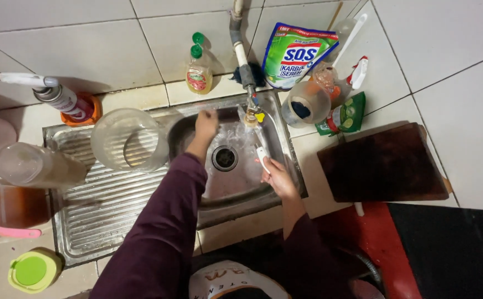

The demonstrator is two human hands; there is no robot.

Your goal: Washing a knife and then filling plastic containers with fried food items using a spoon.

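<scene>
My left hand [206, 125] reaches into the steel sink basin [236, 185], fingers curled near the back wall, just left of the running tap [250, 105]. I cannot tell whether it holds anything. My right hand [276, 177] grips a small utensil with a white handle [262, 156] under the water stream, its blade blurred and pointing toward the tap. The drain [225, 158] lies between both hands.
A clear plastic tub [130, 139] and a jar [28, 165] sit on the ribbed drainboard [97, 210]. A dish soap bottle [199, 71], a green refill pouch [297, 54], a clear container [305, 104] and a dark cutting board [382, 162] surround the sink. A green lid [31, 271] lies bottom left.
</scene>
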